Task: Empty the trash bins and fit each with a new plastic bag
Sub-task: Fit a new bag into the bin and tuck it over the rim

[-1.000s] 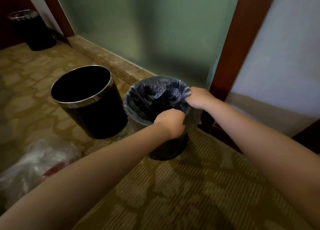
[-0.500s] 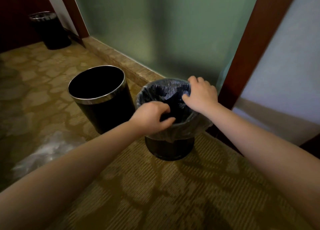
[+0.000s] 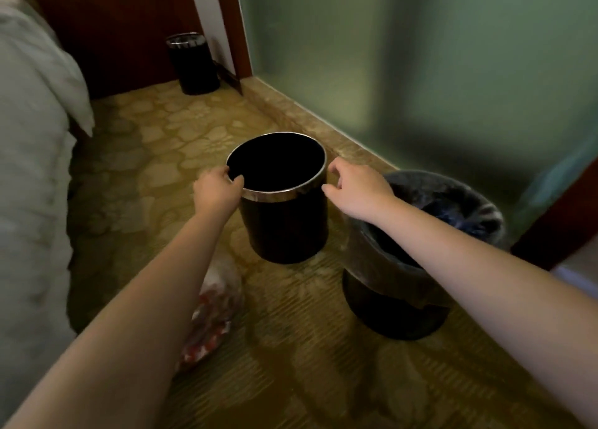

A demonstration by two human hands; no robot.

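Your left hand (image 3: 216, 191) holds the left side of the bare black bin (image 3: 284, 224), thumb hooked over the metal rim (image 3: 278, 196) into the dark inside and fingers curled on the outer wall. Your right hand (image 3: 359, 191) is at the opposite side of the same rim, thumb and forefinger spread apart in a loose curve with nothing between them; whether the tips touch the metal cannot be told. The bin stands upright on the patterned carpet (image 3: 291, 364) with no liner in it. Just to its right, under your right forearm, stands a second black bin (image 3: 388, 315) already fitted with a dark plastic bag (image 3: 453, 208), the bag's edge folded down over the outside of the rim. Below your left forearm a clear filled trash bag (image 3: 217, 302) with red and white scraps inside lies on the carpet. Farther back a third bin (image 3: 193, 66) sits in the corner by dark wood panelling. White bedding (image 3: 29, 169) runs down the left edge, and a frosted green glass panel (image 3: 420, 56) rises above a stone sill (image 3: 291, 113) on the right.
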